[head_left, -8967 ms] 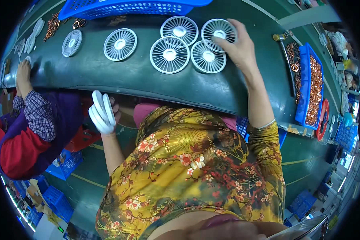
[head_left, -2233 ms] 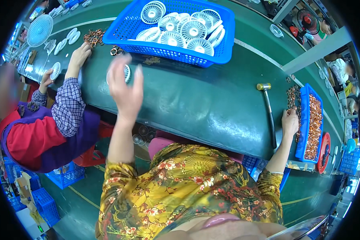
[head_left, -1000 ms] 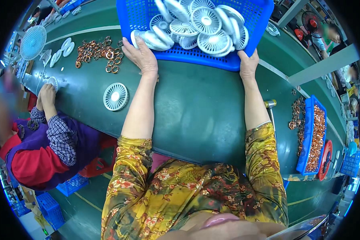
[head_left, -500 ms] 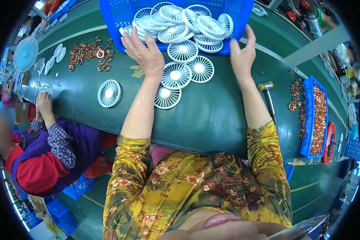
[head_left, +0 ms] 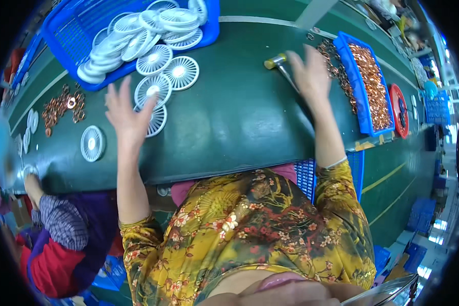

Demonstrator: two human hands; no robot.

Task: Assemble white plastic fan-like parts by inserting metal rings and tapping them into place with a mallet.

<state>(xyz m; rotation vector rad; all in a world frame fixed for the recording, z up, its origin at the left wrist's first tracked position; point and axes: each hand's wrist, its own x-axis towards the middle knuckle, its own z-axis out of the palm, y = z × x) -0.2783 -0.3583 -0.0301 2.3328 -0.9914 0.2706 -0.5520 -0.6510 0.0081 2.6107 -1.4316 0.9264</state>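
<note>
My left hand (head_left: 129,112) is open, its fingers spread beside several white round spoked grilles (head_left: 181,73) lying on the green table. It looks empty, and its thumb overlaps the edge of the nearest grilles. Behind them a blue plastic basket (head_left: 213,25) holds a heap of similar grilles (head_left: 132,38). My right hand (head_left: 311,79), also open and holding nothing, hovers by a hammer (head_left: 276,61) with a yellowish head. The hammer's shaft runs toward me and passes partly behind my right hand and forearm.
At the right stands a blue tray (head_left: 360,97) full of copper-coloured rings (head_left: 375,86), with a red round dish (head_left: 397,112) beside it. Loose rings (head_left: 66,104) and a single grille (head_left: 93,143) lie to the left. A co-worker's sleeve (head_left: 66,219) shows at the lower left.
The view has swung right, so the basket now appears farther left. My hands have come away from the basket; the right one has moved across to the hammer.
</note>
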